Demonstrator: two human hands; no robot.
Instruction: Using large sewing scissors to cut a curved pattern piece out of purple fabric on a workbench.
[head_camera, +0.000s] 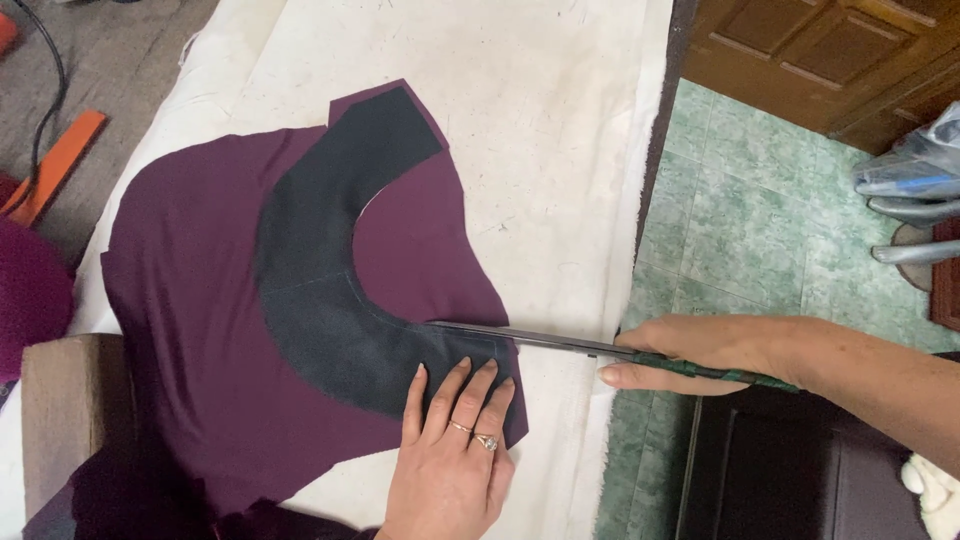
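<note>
A piece of dark purple fabric lies flat on a white cloth-covered table. A curved dark grey piece rests on top of it. My left hand, with rings on it, presses flat on the lower end of the grey piece, fingers spread. My right hand grips the green-wrapped handles of long scissors. The blades lie along the grey piece's inner edge, pointing left, with the tip near the purple fabric.
A brown block sits at the table's lower left. An orange strip and a black cable lie at the left. Green tiled floor, a wooden door and grey shoes are to the right.
</note>
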